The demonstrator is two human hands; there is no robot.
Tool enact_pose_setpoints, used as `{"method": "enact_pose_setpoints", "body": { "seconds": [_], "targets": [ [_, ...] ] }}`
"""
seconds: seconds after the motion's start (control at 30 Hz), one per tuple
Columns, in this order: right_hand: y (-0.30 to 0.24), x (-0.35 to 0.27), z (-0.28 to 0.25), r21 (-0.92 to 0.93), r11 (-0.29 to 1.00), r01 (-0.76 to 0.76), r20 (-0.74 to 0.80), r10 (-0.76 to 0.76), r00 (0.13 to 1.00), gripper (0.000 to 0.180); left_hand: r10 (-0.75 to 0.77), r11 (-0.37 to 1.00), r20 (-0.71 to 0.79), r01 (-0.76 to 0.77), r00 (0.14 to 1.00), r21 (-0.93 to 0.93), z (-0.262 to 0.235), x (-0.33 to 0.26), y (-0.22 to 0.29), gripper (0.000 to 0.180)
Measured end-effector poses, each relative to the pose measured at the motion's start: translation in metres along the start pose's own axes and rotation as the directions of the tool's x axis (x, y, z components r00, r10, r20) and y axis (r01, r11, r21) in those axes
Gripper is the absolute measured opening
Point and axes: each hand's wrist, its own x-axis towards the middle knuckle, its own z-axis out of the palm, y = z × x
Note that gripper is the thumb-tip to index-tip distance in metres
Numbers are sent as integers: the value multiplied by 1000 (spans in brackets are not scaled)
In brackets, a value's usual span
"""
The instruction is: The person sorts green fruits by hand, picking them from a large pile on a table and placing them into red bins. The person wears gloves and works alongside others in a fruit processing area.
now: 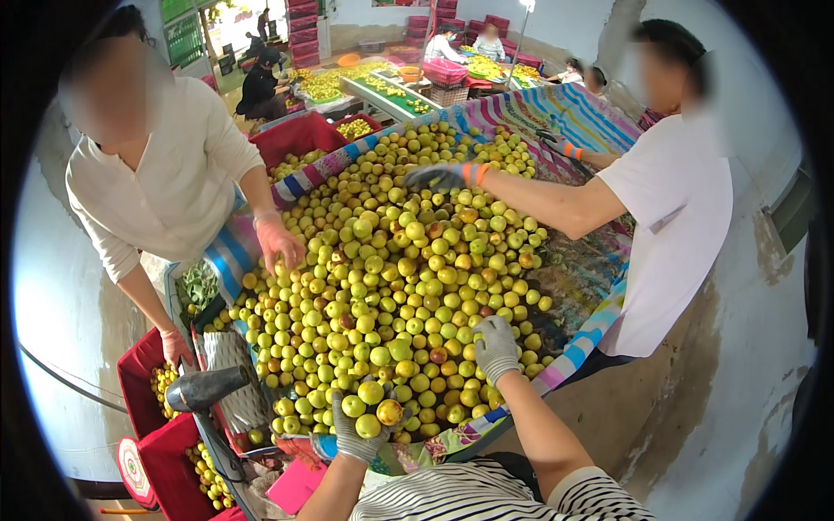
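Note:
A large heap of round yellow-green fruits (382, 278), some blushed brown or red, covers a cloth-lined sorting table. My left hand (360, 434), in a grey knit glove, is palm up at the heap's near edge, its fingers curled around several fruits (368, 408). Farther right, my right hand (498, 349), also grey-gloved, rests on the fruits with fingers slightly bent; I see nothing held in it, though its palm is hidden.
A co-worker's pink-gloved hand (278, 243) touches the heap at left; another's dark-gloved hand (434, 177) reaches over from the right. Red crates (139, 369) stand at lower left, near a dark grey horn-shaped part (207, 388). Behind is a green conveyor (395, 89).

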Motion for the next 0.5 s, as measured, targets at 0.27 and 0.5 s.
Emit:
{"method": "enact_pose_setpoints", "body": {
  "seconds": [0.27,0.5],
  "targets": [
    [-74,-39,29,881,457,-127,239,-196,951,48,18,992,134,-1,991,-127,-17,7,3,84],
    [-106,-64,67,871,481,101,162,-475,865,45,58,998,104,-57,993,-16,-22,13,0,89]
  ]
}}
